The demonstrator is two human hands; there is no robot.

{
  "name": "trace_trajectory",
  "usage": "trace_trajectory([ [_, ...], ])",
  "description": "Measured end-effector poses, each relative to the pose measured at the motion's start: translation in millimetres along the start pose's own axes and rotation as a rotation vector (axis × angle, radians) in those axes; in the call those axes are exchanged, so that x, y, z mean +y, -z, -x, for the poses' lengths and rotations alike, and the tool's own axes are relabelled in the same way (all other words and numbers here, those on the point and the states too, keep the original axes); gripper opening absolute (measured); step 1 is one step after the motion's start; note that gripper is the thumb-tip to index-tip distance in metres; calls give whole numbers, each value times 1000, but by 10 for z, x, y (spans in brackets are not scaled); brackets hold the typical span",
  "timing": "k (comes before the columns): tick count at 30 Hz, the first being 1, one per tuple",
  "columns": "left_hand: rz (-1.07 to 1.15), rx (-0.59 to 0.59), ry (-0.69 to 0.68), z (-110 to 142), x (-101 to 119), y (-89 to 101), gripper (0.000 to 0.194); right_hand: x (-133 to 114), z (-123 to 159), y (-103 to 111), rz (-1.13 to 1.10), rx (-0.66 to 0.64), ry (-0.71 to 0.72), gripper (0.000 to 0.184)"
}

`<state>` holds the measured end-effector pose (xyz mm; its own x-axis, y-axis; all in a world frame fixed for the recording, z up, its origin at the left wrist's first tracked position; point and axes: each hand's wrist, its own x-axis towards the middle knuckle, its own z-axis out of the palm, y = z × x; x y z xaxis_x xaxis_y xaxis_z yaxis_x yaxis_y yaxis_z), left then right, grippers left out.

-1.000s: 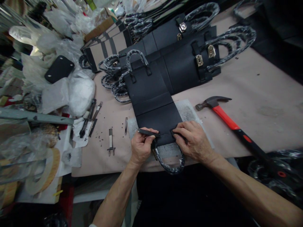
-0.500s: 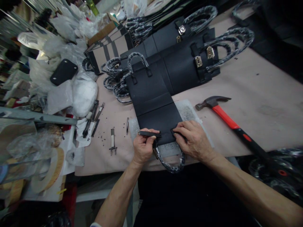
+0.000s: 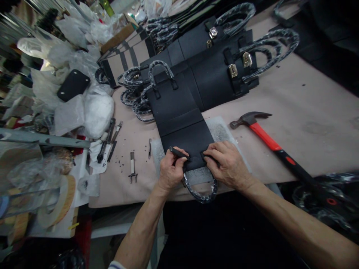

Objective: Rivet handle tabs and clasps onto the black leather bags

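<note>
A black bag panel [image 3: 183, 129] lies flat across a speckled pale slab [image 3: 220, 130]. At its near end, a plastic-wrapped handle [image 3: 202, 198] loops toward me. My left hand [image 3: 171, 170] is closed on a short dark strip [image 3: 178, 152], whose right end meets the panel near the handle's left base. My right hand [image 3: 228, 164] pinches the panel's near right edge by the handle's other base; a small dark tab [image 3: 203, 154] shows at its fingertips. The exact grip under the fingers is hidden.
A claw hammer [image 3: 266, 138] with a red and black grip lies to the right. Left of the slab are a thin metal punch [image 3: 149, 148] and a pronged tool [image 3: 132, 168]. Stacked black bag panels [image 3: 221, 80] with wrapped handles lie beyond. Plastic bags [image 3: 98, 112] crowd the left.
The strip in my left hand has tilted, its left end rising. My right hand keeps its pinch at the panel's edge. The whole view has shifted slightly.
</note>
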<state>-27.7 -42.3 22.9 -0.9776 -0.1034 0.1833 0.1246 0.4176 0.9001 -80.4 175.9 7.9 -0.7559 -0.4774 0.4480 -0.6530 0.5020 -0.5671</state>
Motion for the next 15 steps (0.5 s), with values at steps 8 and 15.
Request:
trace_trajectory([
  [8,17,17,-11,14,-28,22,11,1,4,0,-14,3,-1,9],
  [15,-58,40,-48,83,-56,-15,10,5,9,-4,-2,1,-4,10],
])
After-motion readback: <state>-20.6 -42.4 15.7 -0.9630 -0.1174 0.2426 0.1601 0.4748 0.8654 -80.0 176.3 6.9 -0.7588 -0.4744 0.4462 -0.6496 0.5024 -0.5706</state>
